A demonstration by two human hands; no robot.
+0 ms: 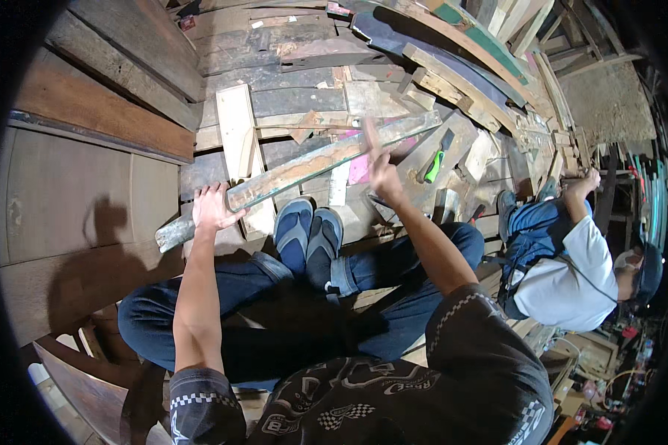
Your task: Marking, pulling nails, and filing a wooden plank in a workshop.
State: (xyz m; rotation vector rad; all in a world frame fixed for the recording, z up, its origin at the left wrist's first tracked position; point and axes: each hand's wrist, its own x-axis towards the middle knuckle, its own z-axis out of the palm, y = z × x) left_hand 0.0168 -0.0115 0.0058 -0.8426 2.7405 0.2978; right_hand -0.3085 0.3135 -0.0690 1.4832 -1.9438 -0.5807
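A long, worn wooden beam (304, 169) lies slantwise in front of me, from near left to far right, with green paint traces along its edge. My left hand (214, 208) presses down on the beam near its left end, thumb and fingers gripping over it. My right hand (384, 179) is closed around a short brown tool (369, 136), over the beam's right half. Motion blurs both hand and tool, so the tool's exact kind is unclear. Under the beam are a pink sheet (359, 169) and a pale board (236, 126).
A green-handled chisel (436, 165) rests on boards to the right. Curved timber pieces (453, 89) are stacked beyond it. Wooden panels (74, 193) stand at left. My sandalled feet (295, 226) are just below the beam. Another person (571, 274) sits at right.
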